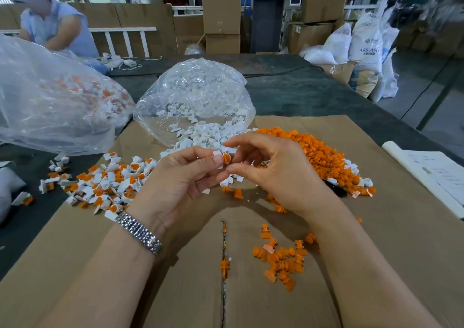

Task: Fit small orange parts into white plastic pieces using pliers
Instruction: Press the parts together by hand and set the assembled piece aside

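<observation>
Hands: left grip pinches white piece (orange part inserted), right grip pinching orange part

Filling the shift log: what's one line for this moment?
left hand: pinches white piece | right hand: pinches orange part | step: fitting by hand | pliers: not visible
</observation>
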A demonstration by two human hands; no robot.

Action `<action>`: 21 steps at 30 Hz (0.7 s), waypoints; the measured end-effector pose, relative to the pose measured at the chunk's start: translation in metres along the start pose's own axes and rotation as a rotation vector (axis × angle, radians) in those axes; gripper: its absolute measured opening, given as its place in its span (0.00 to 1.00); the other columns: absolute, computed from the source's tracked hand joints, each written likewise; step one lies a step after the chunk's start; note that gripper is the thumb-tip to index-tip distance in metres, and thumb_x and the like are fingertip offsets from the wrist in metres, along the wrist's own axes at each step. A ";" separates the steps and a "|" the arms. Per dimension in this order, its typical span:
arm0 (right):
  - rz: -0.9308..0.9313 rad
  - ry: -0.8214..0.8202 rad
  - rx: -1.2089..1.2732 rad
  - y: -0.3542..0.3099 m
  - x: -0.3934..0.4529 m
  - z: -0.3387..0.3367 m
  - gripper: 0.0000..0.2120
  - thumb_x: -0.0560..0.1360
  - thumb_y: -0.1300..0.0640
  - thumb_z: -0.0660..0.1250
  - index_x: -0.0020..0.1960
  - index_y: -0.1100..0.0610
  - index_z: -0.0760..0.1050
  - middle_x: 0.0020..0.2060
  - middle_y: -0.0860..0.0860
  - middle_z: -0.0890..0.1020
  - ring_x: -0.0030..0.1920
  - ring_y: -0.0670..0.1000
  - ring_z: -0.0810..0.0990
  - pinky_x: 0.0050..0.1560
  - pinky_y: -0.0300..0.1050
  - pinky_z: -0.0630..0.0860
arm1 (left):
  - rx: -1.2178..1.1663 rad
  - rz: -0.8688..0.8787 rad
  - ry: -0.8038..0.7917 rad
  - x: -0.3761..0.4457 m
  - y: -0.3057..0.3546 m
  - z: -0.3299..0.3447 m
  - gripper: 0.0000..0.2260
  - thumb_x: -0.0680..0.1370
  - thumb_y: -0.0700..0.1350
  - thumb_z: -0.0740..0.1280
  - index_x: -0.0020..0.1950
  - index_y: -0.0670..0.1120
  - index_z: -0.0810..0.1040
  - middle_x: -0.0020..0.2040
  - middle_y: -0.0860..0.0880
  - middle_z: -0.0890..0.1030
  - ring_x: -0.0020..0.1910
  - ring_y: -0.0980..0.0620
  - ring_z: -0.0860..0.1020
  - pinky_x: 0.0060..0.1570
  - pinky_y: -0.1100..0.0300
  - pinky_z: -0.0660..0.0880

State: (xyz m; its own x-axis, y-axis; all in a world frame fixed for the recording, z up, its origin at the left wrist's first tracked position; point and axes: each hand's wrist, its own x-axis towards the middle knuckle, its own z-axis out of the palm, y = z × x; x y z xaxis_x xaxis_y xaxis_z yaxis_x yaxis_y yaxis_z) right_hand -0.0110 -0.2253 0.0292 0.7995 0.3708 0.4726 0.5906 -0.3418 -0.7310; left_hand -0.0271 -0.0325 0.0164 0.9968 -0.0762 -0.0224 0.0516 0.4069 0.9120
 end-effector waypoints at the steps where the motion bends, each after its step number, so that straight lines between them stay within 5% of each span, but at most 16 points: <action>1: -0.010 0.006 -0.007 0.000 0.000 0.001 0.15 0.73 0.58 0.77 0.59 0.52 0.83 0.43 0.46 0.84 0.45 0.47 0.82 0.51 0.43 0.79 | 0.008 -0.001 -0.001 0.000 0.000 0.000 0.06 0.71 0.35 0.73 0.46 0.36 0.80 0.44 0.40 0.86 0.43 0.48 0.86 0.43 0.61 0.82; 14: -0.047 0.027 -0.069 0.000 0.000 0.005 0.11 0.73 0.59 0.77 0.56 0.56 0.84 0.43 0.47 0.84 0.46 0.45 0.83 0.51 0.38 0.79 | 0.019 0.010 0.019 0.001 -0.003 0.000 0.03 0.70 0.35 0.74 0.41 0.38 0.82 0.43 0.39 0.85 0.43 0.47 0.86 0.44 0.61 0.82; 18: 0.121 0.056 -0.063 0.004 0.002 -0.010 0.13 0.74 0.48 0.76 0.57 0.47 0.82 0.43 0.42 0.83 0.46 0.42 0.82 0.48 0.36 0.78 | -0.031 0.001 0.047 0.001 -0.001 0.000 0.05 0.69 0.35 0.75 0.42 0.37 0.81 0.50 0.35 0.85 0.51 0.39 0.86 0.45 0.60 0.83; 21: 0.407 0.095 -0.534 0.021 0.000 -0.027 0.15 0.76 0.40 0.70 0.58 0.48 0.78 0.52 0.45 0.80 0.52 0.45 0.78 0.55 0.46 0.78 | -0.069 -0.009 0.082 0.002 -0.001 -0.002 0.03 0.67 0.35 0.76 0.38 0.40 0.84 0.47 0.37 0.85 0.51 0.37 0.86 0.44 0.61 0.83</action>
State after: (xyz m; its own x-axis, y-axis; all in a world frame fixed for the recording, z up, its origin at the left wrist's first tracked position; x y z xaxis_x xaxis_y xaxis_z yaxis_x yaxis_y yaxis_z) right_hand 0.0042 -0.2556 0.0273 0.9613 0.0531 0.2705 0.1941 -0.8270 -0.5276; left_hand -0.0254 -0.0314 0.0150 0.9977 -0.0064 -0.0671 0.0622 0.4682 0.8814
